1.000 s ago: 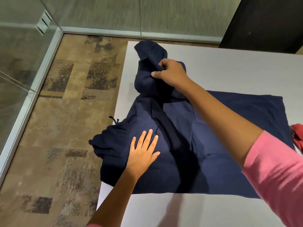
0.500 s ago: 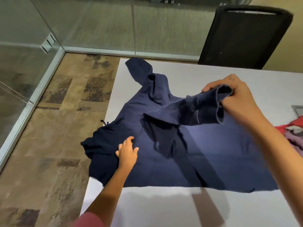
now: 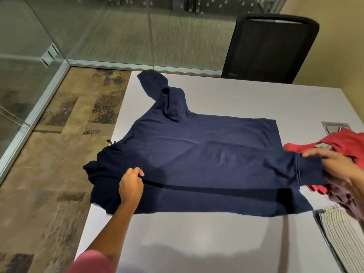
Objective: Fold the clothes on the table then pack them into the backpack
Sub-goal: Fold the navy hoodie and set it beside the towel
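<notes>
A navy hoodie [image 3: 197,154] lies spread across the white table [image 3: 197,243], its hood hanging over the left edge. One sleeve is folded across the body and reaches to the right; the other sleeve [image 3: 157,89] points to the far left corner. My left hand [image 3: 131,184] pinches the fabric at the fold near the shoulder. My right hand [image 3: 338,166] holds the cuff end of the folded sleeve at the right, fingers blurred. No backpack is in view.
A red garment [image 3: 334,142] and a purplish one [image 3: 346,200] are piled at the right edge under my right hand. A striped grey cloth [image 3: 340,237] lies at the near right. A black chair [image 3: 269,48] stands behind the table. Glass walls and carpet are to the left.
My right hand carried the sleeve from the far left across the hoodie's body and laid it down to the right. My left hand went from flat to pinching the fold.
</notes>
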Available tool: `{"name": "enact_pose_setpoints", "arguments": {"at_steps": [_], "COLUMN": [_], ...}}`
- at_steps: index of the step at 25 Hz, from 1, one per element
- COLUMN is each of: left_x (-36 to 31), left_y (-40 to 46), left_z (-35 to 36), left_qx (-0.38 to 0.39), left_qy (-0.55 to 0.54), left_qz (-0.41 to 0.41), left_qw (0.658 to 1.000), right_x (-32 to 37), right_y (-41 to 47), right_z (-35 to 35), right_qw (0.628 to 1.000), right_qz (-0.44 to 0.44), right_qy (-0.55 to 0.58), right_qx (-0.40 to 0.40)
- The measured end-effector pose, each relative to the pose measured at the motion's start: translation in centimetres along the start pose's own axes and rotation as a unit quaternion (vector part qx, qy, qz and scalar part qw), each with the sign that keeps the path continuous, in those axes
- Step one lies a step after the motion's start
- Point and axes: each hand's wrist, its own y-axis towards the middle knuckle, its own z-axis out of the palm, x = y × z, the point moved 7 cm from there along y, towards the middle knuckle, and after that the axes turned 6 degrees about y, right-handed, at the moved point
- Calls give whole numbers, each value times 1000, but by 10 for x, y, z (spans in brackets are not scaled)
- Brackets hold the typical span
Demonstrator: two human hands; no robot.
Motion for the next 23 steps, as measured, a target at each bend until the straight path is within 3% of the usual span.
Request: {"name": "enact_pose_setpoints", "arguments": {"at_steps": [4,7,10,13,15,19,21,23], "left_x": [-2,7,16,3,-3,5,6,5], "left_y": [-17,-28,-32,-33,-32,-35,-36,-37], "left_z": [6,12,23,38,43,51,53,44], "left_qx": [4,-16,-23,44,62,20,8,-20], "left_qy": [-62,-193,-336,-499,-535,-562,-554,-461], "left_qz": [-50,-157,-247,-274,-283,-342,-356,-354], "left_qw": [997,969,909,821,794,753,752,813], "right_x": [-98,-125,-126,-128,-124,-112,-120,-127], "right_y": [20,25,33,43,47,47,49,47], "right_z": [-11,3,15,19,16,5,-2,-1], "right_qw": [989,980,989,993,997,999,999,999], "right_qz": [144,188,134,94,57,-17,-22,-19], "right_qy": [7,37,-37,-67,-51,3,2,-42], "right_qx": [-34,-56,-42,-24,-31,-48,-48,-29]}}
